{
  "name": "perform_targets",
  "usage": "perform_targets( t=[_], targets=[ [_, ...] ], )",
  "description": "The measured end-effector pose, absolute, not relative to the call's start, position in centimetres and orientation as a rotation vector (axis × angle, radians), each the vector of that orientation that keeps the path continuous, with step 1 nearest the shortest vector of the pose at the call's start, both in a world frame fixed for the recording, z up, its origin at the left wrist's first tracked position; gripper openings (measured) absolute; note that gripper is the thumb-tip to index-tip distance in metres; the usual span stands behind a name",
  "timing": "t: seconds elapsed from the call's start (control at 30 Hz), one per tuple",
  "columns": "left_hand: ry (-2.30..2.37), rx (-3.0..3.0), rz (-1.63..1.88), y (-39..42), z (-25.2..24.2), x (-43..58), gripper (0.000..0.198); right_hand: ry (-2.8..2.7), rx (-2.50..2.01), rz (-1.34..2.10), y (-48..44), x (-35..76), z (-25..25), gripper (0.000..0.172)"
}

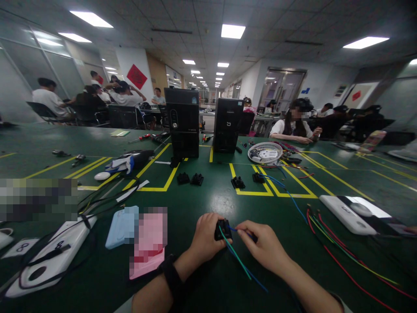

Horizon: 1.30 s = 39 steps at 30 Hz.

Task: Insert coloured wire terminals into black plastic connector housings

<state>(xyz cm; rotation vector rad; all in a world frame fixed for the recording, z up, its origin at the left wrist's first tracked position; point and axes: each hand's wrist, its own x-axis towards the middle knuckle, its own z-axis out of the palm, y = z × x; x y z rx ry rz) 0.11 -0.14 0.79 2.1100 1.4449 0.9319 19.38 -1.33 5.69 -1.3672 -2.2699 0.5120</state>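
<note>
My left hand (206, 238) is closed around a small black connector block (223, 229), holding it just above the green table (208, 200). My right hand (260, 243) pinches the end of a blue wire (235, 229) right beside the block. A green wire (235, 256) and the blue one trail from the block toward me between my wrists. A black band sits on my left wrist.
Several black blocks (190, 178) lie inside yellow floor-tape squares ahead. Loose red, green and yellow wires (339, 252) spread to the right near a white device (345, 214). Two black computer towers (182, 122) and a white fan grille (265, 152) stand behind. Other people sit at the far tables.
</note>
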Motion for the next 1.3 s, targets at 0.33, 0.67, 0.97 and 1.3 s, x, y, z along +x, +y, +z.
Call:
perform_targets(
  t=[0.33, 0.67, 0.97, 1.3],
  targets=[
    [1.437, 2.12, 0.956, 0.1, 0.5, 0.1, 0.043, -2.371, -1.398, 0.675, -1.2, 20.0, 5.9, 0.016],
    [1.449, 2.1, 0.925, 0.0, 0.8, 0.2, 0.045, -1.972, -1.343, 0.963, -0.9, 19.3, 5.5, 0.026],
    [1.452, 2.14, 0.917, 0.0, 0.9, 0.2, 0.036, -2.013, -1.309, 1.253, -1.3, 19.0, 5.2, 0.026],
    [1.457, 2.116, 0.906, 0.0, 0.9, 0.1, 0.041, -1.951, -1.431, 0.875, -0.4, 19.7, 5.5, 0.026]
  ],
)
